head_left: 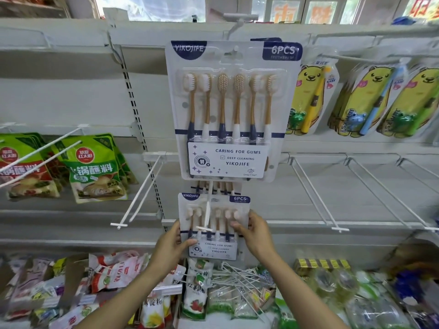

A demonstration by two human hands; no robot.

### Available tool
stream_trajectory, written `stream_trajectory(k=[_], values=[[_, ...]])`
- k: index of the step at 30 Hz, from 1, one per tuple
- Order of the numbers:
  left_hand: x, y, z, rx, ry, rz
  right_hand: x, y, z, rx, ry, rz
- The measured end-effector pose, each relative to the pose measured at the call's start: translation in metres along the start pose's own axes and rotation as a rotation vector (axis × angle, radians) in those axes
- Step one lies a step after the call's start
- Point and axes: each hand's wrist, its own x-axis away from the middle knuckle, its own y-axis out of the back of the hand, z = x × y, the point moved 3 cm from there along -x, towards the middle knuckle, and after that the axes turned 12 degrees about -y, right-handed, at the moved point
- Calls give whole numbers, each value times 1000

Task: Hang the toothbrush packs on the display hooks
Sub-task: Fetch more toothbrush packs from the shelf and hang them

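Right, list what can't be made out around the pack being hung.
- Head view, lower pack: whether its hang hole is on the hook yet; the hook runs toward the camera across its front.
- Packs behind the upper pack: only handle ends show below it, so no count.
- Left hand and right hand: fingers behind the lower pack are hidden by it.
- Small print on its label: too small.

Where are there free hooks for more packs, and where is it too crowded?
Free: the double hook between the green sauce pouches and the held toothbrush pack, and the bare hooks right of it, under the bear packs. Crowded: the bottom shelf, heaped with packets and loose hooks.
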Motion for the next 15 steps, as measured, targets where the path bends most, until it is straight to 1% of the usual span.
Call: stream_trajectory(k=[5, 7, 9, 13, 15], values=[[-47, -4, 7, -50, 10, -9, -56, 2, 0, 8, -27, 1], [-65, -4, 17, -28, 13, -14, -81, 2, -3, 86, -71, -53], [-84, -4, 25, -29, 13, -34, -97, 2, 1, 182, -42, -61], [-115, -7, 16, -106, 46, -43, -118, 2, 5, 45, 60, -47], [-124, -11, 9, -169, 66, -60, -122, 1, 8, -12, 66, -50]])
